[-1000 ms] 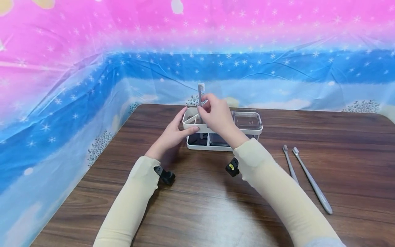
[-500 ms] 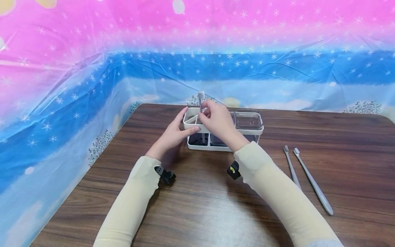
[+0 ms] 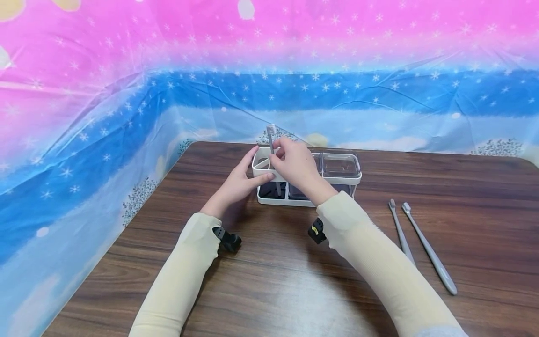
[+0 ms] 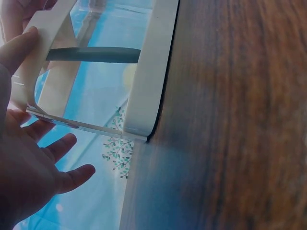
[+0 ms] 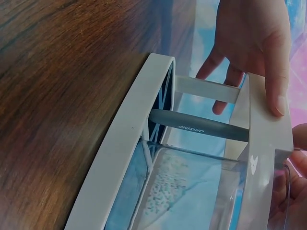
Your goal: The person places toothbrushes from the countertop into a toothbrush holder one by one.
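A white two-tier toothbrush holder [image 3: 308, 202] stands near the back of the table. My left hand [image 3: 231, 187] grips its left end, thumb on the front of the upper tier and index finger at the far side; the other fingers are spread in the left wrist view. My right hand [image 3: 296, 161] pinches a grey toothbrush [image 3: 271, 133] near its neck, bristle head up. The brush passes down through a slot of the upper tier. In the right wrist view its handle [image 5: 201, 127] reaches the dark base of the lower tier.
Clear plastic cups [image 3: 338, 164] sit in the holder's right part. Right of the right forearm, two more toothbrushes lie on the wooden table [image 3: 269, 290], a shorter-looking one [image 3: 400, 227] partly behind the sleeve and another [image 3: 429, 248]. A patterned cloth [image 3: 294, 89] hangs behind.
The right hand has moved down, lowering the toothbrush through the slot into the lower tier. Its bristle head now leans slightly left. The left hand has stayed on the holder.
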A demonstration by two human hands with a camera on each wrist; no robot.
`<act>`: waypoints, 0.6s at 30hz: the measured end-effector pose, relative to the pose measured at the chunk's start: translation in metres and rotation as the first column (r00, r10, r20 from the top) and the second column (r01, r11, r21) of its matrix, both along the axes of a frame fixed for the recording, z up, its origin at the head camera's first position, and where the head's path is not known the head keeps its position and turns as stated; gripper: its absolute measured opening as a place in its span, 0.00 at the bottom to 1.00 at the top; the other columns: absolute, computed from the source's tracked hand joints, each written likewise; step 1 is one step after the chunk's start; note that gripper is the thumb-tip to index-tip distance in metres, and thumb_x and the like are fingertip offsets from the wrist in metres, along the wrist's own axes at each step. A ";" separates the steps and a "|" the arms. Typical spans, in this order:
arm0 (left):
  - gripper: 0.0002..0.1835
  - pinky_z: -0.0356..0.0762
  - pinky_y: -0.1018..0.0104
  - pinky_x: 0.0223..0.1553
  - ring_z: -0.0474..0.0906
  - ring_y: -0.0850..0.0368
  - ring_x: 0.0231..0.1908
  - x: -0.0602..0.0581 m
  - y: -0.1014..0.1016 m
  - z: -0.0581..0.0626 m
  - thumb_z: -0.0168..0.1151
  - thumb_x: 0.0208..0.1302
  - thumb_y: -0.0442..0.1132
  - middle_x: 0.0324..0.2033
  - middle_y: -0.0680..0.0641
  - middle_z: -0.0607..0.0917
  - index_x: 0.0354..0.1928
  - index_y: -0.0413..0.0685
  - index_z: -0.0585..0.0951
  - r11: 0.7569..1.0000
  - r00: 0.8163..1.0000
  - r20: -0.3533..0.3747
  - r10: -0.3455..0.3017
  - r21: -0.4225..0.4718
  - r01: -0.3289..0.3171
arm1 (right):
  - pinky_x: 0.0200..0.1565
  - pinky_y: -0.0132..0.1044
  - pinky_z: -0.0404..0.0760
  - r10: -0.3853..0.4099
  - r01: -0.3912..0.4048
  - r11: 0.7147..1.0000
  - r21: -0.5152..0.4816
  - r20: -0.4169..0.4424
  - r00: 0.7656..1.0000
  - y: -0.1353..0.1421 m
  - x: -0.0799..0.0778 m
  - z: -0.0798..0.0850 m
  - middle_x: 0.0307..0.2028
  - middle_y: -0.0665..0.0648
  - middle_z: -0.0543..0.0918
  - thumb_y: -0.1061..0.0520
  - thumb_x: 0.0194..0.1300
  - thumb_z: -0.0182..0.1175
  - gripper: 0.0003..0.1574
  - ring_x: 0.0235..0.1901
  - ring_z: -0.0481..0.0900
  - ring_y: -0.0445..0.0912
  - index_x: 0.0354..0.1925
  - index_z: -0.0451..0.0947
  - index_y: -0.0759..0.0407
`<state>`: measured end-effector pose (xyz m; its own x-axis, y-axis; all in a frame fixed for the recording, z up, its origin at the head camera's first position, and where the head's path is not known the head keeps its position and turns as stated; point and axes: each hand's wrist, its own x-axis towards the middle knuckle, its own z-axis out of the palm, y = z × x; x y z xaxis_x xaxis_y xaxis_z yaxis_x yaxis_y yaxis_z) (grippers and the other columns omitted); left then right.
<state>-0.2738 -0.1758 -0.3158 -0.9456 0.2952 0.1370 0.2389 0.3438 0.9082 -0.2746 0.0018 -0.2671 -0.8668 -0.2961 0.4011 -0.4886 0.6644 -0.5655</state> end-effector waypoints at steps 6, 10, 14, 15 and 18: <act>0.48 0.71 0.52 0.59 0.73 0.47 0.59 0.001 0.001 0.001 0.64 0.65 0.46 0.69 0.42 0.62 0.77 0.56 0.43 1.000 1.000 -0.003 -0.002 -0.004 0.002 | 0.37 0.41 0.78 -0.011 0.011 1.000 0.007 0.005 1.000 -0.002 -0.001 0.000 0.37 0.57 0.85 0.54 0.68 0.57 0.16 0.33 0.81 0.48 0.50 0.77 0.60; 0.48 0.70 0.52 0.60 0.72 0.47 0.60 0.000 0.001 0.001 0.64 0.64 0.46 0.69 0.43 0.62 0.77 0.56 0.43 1.000 1.000 -0.008 -0.006 -0.008 0.006 | 0.33 0.40 0.77 -0.021 0.021 1.000 0.013 0.016 1.000 -0.003 -0.001 0.000 0.36 0.57 0.85 0.54 0.68 0.56 0.16 0.29 0.79 0.47 0.51 0.77 0.60; 0.48 0.70 0.52 0.60 0.72 0.47 0.60 0.000 0.000 0.001 0.64 0.64 0.47 0.69 0.43 0.62 0.77 0.57 0.44 1.000 1.000 -0.007 0.004 -0.017 -0.004 | 0.32 0.39 0.76 -0.028 0.027 1.000 0.013 0.022 0.999 -0.004 -0.002 0.000 0.36 0.57 0.84 0.54 0.68 0.57 0.17 0.29 0.78 0.47 0.52 0.77 0.60; 0.48 0.69 0.51 0.60 0.72 0.47 0.60 0.000 0.000 0.001 0.64 0.64 0.47 0.69 0.42 0.62 0.77 0.57 0.44 1.000 1.000 -0.006 0.005 -0.017 -0.005 | 0.33 0.39 0.76 -0.029 0.029 0.999 0.015 0.024 0.999 -0.005 -0.002 0.000 0.36 0.57 0.84 0.54 0.68 0.57 0.17 0.29 0.78 0.47 0.52 0.77 0.60; 0.48 0.69 0.51 0.61 0.72 0.46 0.60 0.000 -0.001 0.000 0.64 0.64 0.47 0.69 0.42 0.62 0.77 0.57 0.44 1.000 1.000 -0.007 0.005 -0.022 -0.005 | 0.34 0.40 0.77 -0.037 0.036 0.999 0.022 0.026 0.999 -0.006 -0.003 0.000 0.37 0.57 0.85 0.54 0.68 0.57 0.18 0.31 0.79 0.48 0.53 0.77 0.60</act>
<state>-0.2736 -0.1768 -0.3153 -0.9462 0.2931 0.1367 0.2430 0.3653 0.8986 -0.2773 -0.0042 -0.2666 -0.8875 -0.2725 0.3717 -0.4488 0.6938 -0.5631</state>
